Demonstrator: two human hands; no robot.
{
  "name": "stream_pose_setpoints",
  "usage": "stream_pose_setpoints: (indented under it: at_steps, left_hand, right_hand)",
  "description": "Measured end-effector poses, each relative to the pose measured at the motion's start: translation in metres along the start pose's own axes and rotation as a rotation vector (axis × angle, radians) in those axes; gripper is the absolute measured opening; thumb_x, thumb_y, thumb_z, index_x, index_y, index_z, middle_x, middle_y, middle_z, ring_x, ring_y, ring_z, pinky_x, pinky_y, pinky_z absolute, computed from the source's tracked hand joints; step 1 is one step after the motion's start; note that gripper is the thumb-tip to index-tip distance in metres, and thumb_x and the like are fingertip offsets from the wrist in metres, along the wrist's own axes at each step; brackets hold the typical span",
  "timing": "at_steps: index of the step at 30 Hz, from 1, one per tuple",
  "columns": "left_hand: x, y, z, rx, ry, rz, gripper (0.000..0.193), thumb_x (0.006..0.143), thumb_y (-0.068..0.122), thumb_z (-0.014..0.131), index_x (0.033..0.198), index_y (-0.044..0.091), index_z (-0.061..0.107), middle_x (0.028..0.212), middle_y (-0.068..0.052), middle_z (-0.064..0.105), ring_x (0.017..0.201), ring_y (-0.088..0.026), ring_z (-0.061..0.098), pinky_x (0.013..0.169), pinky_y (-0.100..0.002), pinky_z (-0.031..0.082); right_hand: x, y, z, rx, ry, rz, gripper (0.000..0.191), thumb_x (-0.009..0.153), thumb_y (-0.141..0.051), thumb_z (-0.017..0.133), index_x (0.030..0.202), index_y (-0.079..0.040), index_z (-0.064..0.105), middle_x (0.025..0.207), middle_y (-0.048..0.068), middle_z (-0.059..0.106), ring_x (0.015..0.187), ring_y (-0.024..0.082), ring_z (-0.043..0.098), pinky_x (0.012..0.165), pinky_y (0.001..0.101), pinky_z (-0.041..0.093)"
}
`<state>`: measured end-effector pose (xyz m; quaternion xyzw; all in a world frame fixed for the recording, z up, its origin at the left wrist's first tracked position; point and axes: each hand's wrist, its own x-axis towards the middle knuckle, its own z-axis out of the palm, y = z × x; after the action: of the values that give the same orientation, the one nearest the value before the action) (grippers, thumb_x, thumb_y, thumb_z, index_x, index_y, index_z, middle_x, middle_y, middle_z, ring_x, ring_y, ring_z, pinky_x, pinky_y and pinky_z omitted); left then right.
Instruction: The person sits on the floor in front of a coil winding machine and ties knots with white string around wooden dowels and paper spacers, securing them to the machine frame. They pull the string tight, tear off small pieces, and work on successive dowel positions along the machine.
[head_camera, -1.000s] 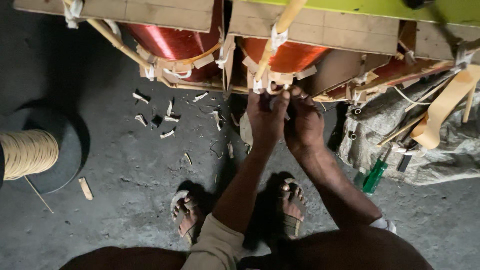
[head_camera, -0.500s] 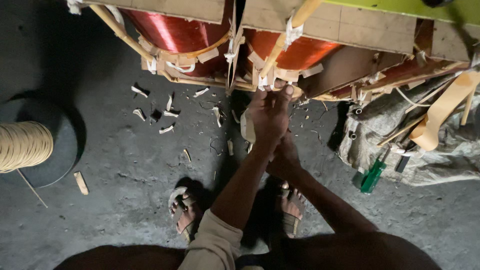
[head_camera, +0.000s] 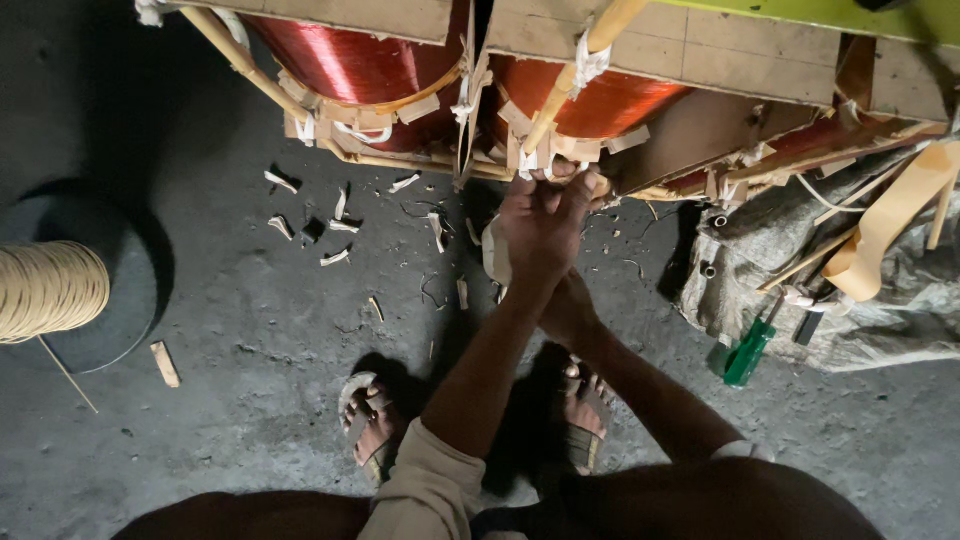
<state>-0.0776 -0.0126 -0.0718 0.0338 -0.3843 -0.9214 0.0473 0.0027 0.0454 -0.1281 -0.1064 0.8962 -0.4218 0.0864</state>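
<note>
Overhead, left hand at white ties.

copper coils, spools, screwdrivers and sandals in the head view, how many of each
copper wire coils: 2
spool of pale cord: 1
green-handled screwdriver: 1
sandals: 2
total: 6
</note>
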Motion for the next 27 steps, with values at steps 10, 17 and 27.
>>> stream_pose_setpoints:
  at_steps: [10, 17, 27]
  left_hand:
    - [-0.002, -0.007, -0.002, 0.140, 0.053, 0.074, 0.018, 0.097, -0.002, 0.074, 0.113, -0.001, 0.065, 0.099, -0.012, 0.074, 0.090, -0.017, 0.073, 0.086, -0.034, 0.062]
    - [0.004, -0.002, -0.020, -0.059, 0.091, -0.196, 0.010, 0.097, 0.002, 0.073, 0.105, -0.002, 0.068, 0.105, -0.009, 0.076, 0.095, -0.017, 0.073, 0.085, -0.039, 0.061]
    - [0.008, 0.026, -0.017, -0.072, 0.076, -0.372, 0.023, 0.096, 0.015, 0.065, 0.114, 0.002, 0.069, 0.106, -0.005, 0.075, 0.091, -0.019, 0.074, 0.082, -0.038, 0.064]
  right_hand:
    - [0.004, 0.007, 0.000, -0.079, -0.017, -0.018, 0.035, 0.089, -0.025, 0.073, 0.117, -0.005, 0.066, 0.115, 0.015, 0.071, 0.113, 0.035, 0.067, 0.093, 0.0463, 0.054]
    - [-0.010, -0.031, -0.060, -0.285, 0.434, -0.262, 0.046, 0.090, -0.024, 0.074, 0.125, -0.003, 0.053, 0.125, 0.026, 0.061, 0.113, 0.044, 0.065, 0.086, 0.0470, 0.058]
    - [0.018, -0.061, -0.111, -0.615, 0.462, -0.255, 0.066, 0.094, -0.015, 0.077, 0.153, -0.009, 0.048, 0.096, 0.013, 0.073, 0.067, 0.030, 0.068, 0.060, 0.0401, 0.056]
